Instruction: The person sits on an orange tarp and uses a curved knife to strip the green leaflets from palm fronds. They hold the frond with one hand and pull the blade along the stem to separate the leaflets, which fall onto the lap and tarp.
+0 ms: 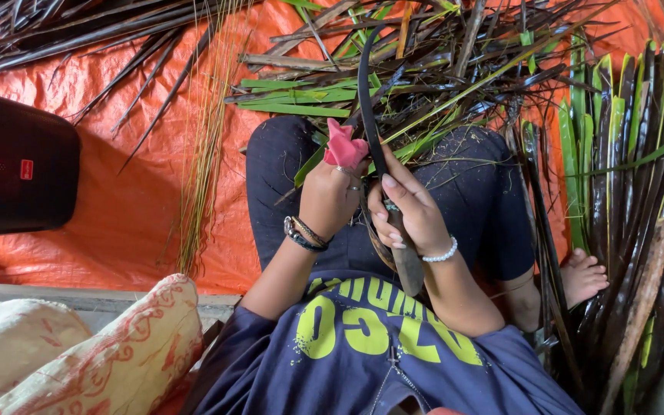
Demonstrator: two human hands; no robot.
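My left hand (330,196) wears a pink cloth (344,146) over the thumb and pinches a long dark palm leaf strip (364,84) that arches up and away over my lap. My right hand (409,207) grips a knife (407,261) by its handle, blade pressed against the strip just below my left hand. Both hands sit close together above my knees. Bracelets are on both wrists.
A heap of green and dark palm leaves (424,69) lies on the orange tarp (140,192) ahead. A bundle of long leaves (624,192) lies at right beside my bare foot (584,277). Thin leaf ribs (205,154) lie at left, near a black box (17,165) and patterned cushions (117,353).
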